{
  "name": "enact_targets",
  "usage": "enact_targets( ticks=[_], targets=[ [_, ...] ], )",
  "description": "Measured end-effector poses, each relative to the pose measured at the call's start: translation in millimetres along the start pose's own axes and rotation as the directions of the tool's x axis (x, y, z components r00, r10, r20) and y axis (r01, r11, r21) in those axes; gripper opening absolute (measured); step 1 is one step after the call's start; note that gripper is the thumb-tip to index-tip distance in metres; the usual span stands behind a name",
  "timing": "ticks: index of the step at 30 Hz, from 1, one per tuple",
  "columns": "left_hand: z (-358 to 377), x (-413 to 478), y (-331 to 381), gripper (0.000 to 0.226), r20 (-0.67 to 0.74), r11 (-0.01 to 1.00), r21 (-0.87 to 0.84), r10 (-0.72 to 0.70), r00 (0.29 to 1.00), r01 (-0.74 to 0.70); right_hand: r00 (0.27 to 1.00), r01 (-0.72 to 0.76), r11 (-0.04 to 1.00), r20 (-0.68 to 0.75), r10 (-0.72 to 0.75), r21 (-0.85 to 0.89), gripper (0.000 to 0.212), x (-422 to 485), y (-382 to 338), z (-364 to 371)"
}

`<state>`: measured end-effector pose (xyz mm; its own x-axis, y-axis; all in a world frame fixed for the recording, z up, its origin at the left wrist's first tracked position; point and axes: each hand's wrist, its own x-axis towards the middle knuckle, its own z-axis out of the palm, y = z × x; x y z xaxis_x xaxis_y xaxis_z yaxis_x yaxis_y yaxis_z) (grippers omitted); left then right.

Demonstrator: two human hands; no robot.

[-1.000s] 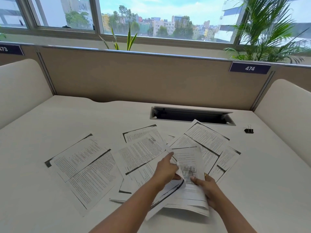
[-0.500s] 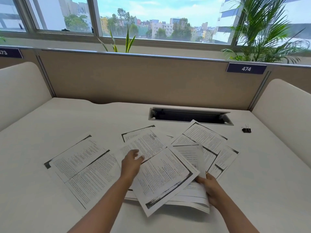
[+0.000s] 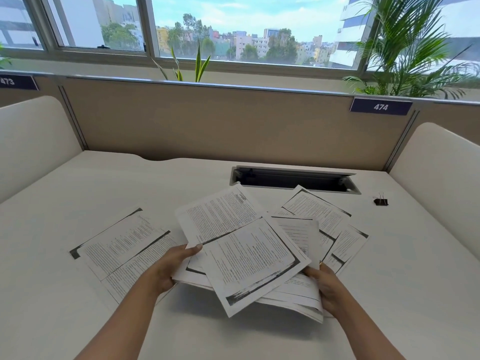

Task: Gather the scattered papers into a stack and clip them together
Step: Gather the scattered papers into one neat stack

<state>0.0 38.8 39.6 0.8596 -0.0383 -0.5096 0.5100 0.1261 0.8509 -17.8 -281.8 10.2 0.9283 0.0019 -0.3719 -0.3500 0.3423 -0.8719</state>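
Observation:
A loose bundle of printed papers (image 3: 249, 255) is raised a little off the white desk (image 3: 78, 183) in front of me. My left hand (image 3: 168, 268) grips its left edge, thumb on top. My right hand (image 3: 326, 287) holds the bundle's lower right side from below. Two overlapping sheets (image 3: 122, 248) lie flat on the desk to the left. Several more sheets (image 3: 327, 222) fan out on the right, partly hidden by the bundle. A small black binder clip (image 3: 380, 201) sits far right, well away from both hands.
A dark cable slot (image 3: 293, 179) is cut into the desk behind the papers. A beige partition (image 3: 220, 120) runs along the back, with cream side screens (image 3: 439, 183) at left and right. Plants stand on the window sill.
My left hand has pulled another sheet from the middle onto the bundle and now grips the bundle's left edge. The bundle has grown and lifted; my right hand stayed under its right side.

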Motion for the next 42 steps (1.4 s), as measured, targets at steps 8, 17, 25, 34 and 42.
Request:
enact_targets(
  ticks=[8,17,25,34,42],
  targets=[
    [-10,-2,-11,0.045,0.228,0.988,-0.146,-0.009,0.974,0.044,0.999,-0.023,0.992,0.024,0.027,-0.124,0.043,-3,-3,-7],
    [-5,-3,-20,0.028,0.120,0.989,-0.138,0.068,0.990,-0.051,0.992,0.040,0.994,-0.118,-0.052,-0.099,0.014,1,-8,-4],
    [-7,-3,-23,0.024,0.146,0.985,-0.153,0.098,0.985,-0.075,0.625,0.268,0.320,-0.088,-0.775,-0.909,0.028,7,-10,7],
    [-4,-5,-18,0.028,0.177,0.994,-0.086,0.075,0.981,-0.061,0.880,0.285,0.431,0.055,-0.472,-0.856,0.037,8,-17,41],
    [-5,-5,-21,0.030,0.117,0.992,-0.095,0.093,0.989,-0.082,0.978,0.114,0.706,-0.045,-0.203,-0.698,0.016,11,-25,40]
  ],
)
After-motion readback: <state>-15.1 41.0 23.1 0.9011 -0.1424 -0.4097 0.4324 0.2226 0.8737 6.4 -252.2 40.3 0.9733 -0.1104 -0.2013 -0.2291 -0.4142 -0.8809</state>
